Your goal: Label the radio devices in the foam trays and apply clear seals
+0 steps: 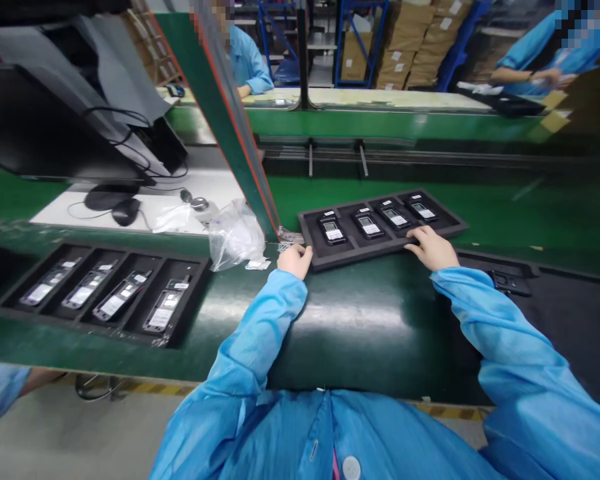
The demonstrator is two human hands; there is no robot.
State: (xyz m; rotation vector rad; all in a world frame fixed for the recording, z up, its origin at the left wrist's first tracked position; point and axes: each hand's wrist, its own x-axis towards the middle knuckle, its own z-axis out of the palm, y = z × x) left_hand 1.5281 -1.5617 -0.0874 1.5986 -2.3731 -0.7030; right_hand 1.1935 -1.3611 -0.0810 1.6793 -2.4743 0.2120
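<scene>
A black foam tray (380, 253) lies at an angle across the back of the green bench, holding several dark phone units (369, 224) with white labels in its compartments. At its left end, my left hand (295, 261) grips the corner, fingers bent against the side. My right hand (431, 248) has thumb and fingers closed on the front rim, right of the middle. Parts of the fingertips are hidden behind the tray's edges. Further left, a second black tray (125, 326) contains several opened phone bodies (120, 295) with white labels.
A clear plastic bag (237, 233) sits by the slanted green post (225, 100). To the left are a monitor (45, 127) and a mouse (126, 211). Another dark tray (575, 307) with a black part lies right. Co-workers in blue stand across the bench; a sleeve (3, 390) shows lower left.
</scene>
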